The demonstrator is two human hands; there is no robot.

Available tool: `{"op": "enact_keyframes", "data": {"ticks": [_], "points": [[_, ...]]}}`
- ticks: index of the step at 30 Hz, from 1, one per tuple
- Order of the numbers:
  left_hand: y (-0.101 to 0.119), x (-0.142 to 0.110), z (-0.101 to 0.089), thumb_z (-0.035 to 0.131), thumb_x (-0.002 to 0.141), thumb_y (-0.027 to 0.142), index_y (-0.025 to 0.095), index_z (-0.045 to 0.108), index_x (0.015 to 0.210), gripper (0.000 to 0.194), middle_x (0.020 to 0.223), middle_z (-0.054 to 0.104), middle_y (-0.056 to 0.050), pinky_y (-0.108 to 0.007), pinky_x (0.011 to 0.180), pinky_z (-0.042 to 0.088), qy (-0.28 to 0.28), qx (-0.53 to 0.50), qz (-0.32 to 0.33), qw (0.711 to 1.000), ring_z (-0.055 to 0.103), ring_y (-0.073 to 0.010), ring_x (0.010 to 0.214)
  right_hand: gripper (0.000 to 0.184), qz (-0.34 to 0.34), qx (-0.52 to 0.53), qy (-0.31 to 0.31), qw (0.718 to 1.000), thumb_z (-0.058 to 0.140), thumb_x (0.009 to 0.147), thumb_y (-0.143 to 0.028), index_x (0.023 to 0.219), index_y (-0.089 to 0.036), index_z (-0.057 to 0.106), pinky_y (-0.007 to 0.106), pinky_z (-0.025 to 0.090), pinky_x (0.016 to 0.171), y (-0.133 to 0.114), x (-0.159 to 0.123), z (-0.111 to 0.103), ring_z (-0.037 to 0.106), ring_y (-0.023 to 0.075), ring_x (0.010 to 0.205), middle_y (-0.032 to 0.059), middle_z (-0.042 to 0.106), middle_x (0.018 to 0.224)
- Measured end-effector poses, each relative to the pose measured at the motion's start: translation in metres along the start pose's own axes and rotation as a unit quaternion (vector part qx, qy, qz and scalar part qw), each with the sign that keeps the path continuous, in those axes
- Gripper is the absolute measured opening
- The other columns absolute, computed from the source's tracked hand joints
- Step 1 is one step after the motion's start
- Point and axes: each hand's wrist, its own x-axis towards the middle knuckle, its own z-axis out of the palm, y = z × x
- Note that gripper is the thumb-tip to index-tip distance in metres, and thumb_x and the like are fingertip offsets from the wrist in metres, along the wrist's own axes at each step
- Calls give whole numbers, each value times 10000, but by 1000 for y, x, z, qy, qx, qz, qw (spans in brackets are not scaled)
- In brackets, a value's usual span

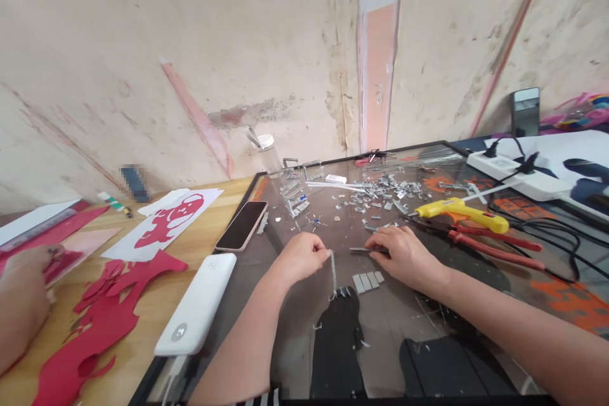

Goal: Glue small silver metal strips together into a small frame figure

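My left hand (304, 257) is closed in a pinch on one end of a thin grey strip (333, 276), which runs down towards me over the dark tabletop. My right hand (399, 250) is closed with its fingertips on a short dark grey strip (359, 250) that points left. Below the right hand lies a row of several small flat grey pieces (368, 281). Beyond the hands stands a small ladder-like assembly of grey pieces (295, 196). A yellow glue gun (459, 210) and red-handled pliers (499, 252) lie to the right of my right hand.
Loose grey metal bits (394, 187) are scattered at the back. A phone (242, 226), a white power bank (196, 304) and a clear bottle (269, 153) stand or lie left. A power strip (518, 177) with cables is right. Another person's hand (28, 298) holds red paper.
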Motion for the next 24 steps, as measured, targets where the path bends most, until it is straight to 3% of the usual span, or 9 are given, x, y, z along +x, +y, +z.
{"op": "enact_keyframes", "data": {"ticks": [13,19,24], "points": [[0,4,-3,549,777,216,154,606,758,86,620,613,-6,-202,473,392,18,-57,2,998,519,-99,478,190,29,49,-36,998,545,737,-154,817,-241,692,258,392,650,-12,31,-8,608,150,716,-17,699,771],[-4,10,1,531,782,185,153,671,871,169,726,664,-29,-228,579,433,92,-33,87,991,582,-133,622,215,31,71,-38,996,538,735,-155,842,-239,704,275,399,687,-14,39,1,615,165,757,-8,716,812],[-7,14,3,527,781,166,152,693,911,212,756,689,-32,-243,621,462,95,-16,105,990,613,-152,664,214,9,34,-33,999,526,764,-154,843,-239,706,336,362,770,-16,39,5,610,206,881,11,723,884]]}}
